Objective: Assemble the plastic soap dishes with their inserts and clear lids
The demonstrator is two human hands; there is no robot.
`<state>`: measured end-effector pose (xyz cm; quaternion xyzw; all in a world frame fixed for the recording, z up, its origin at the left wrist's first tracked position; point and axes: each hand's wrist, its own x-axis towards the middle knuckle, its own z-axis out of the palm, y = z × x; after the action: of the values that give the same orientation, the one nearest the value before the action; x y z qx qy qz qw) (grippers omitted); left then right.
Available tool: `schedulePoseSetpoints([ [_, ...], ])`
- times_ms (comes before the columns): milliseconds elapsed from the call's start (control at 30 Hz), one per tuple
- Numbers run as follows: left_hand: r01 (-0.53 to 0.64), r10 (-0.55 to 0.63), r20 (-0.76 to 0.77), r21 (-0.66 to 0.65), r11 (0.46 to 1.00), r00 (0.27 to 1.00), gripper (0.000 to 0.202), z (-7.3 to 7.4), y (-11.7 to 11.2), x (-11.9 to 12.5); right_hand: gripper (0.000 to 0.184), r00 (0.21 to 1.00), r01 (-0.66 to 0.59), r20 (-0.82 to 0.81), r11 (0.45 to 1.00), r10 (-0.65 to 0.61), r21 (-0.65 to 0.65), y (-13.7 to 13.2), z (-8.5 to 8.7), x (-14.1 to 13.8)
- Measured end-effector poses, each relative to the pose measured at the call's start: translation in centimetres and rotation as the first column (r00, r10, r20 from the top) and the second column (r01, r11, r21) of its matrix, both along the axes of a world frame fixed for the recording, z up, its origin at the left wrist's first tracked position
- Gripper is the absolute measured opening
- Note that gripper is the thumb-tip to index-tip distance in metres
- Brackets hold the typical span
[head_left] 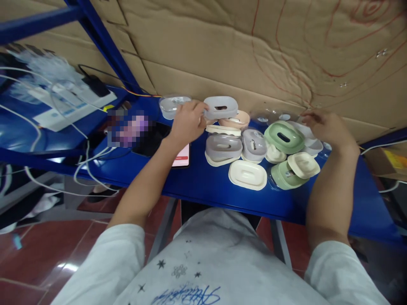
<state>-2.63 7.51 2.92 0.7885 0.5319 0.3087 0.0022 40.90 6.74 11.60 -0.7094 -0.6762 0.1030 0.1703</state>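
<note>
Printed shirt (203, 250), facing the tabletop (203, 186). My left hand (189, 120) is curling at a grey box (222, 101); my right hand (329, 125) is bending near a green box (294, 137). What either is holding, I cannot tell.

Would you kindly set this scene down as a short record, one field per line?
Left hand: at the left end of the pale grey slotted tray, contact unclear
Right hand: beside the green slotted tray, grip unclear
Front: cream oblong lid, on the blue table
By left forearm: phone, screen lit, partly hidden
Backdrop: brown cardboard with red lines
</note>
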Motion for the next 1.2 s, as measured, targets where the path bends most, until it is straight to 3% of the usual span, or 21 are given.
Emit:
schedulePoseSetpoints([
  [67,-0.111,0.107,-0.067,-0.071,0.991,0.992,0.041,-1.2,1.2,-1.2,0.034,0.996,-0.075,0.044,0.997,0.074,0.032,-0.4,0.3,-1.1],
  [233,-0.186,0.175,-0.099,-0.124,0.975,0.980,0.068,-3.9,2.2,-1.4,0.036,0.932,-0.362,-0.001,0.932,0.362,-0.021,-0.9,-0.7,-5.4],
  [333,-0.216,0.211,-0.051,-0.129,0.968,0.976,0.060,-4.4,2.8,-1.2,0.039,0.882,-0.467,0.045,0.882,0.470,-0.054,-0.8,-2.1,-7.9],
  [500,-0.122,0.138,0.100,-0.147,0.982,0.985,0.049,-4.4,4.1,-2.5,0.045,0.816,-0.528,0.259,0.849,0.517,-0.030,-0.9,-3.9,-10.9],
  [633,-0.151,0.161,0.201,-0.063,0.986,0.966,0.041,-4.4,4.2,-2.6,0.049,0.757,-0.613,0.269,0.790,0.596,-0.025,-0.3,-4.6,-12.9],
  [733,-0.190,0.197,0.097,-0.075,0.979,0.976,0.026,-3.9,3.4,-1.8,0.049,0.741,-0.617,0.284,0.784,0.609,-0.071,0.9,-5.0,-14.6],
  [833,-0.182,0.183,-0.001,-0.132,0.974,0.983,0.019,-3.0,2.2,-0.9,0.049,0.773,-0.553,0.321,0.829,0.547,-0.082,2.4,-5.7,-16.0],
  [933,-0.190,0.178,-0.085,-0.153,0.970,0.980,0.026,-2.1,1.0,-0.3,0.059,0.822,-0.476,0.330,0.878,0.464,-0.049,3.5,-6.6,-16.9],
  [1033,-0.269,0.226,-0.221,-0.191,0.944,0.949,0.035,-1.6,-0.2,0.4,0.066,0.835,-0.450,0.329,0.891,0.442,-0.054,4.0,-7.3,-16.9],
  [1200,-0.339,0.241,-0.355,-0.247,0.908,0.903,0.056,-1.4,-1.2,1.5,0.049,0.842,-0.479,0.275,0.878,0.464,-0.013,4.3,-7.3,-15.8],
])
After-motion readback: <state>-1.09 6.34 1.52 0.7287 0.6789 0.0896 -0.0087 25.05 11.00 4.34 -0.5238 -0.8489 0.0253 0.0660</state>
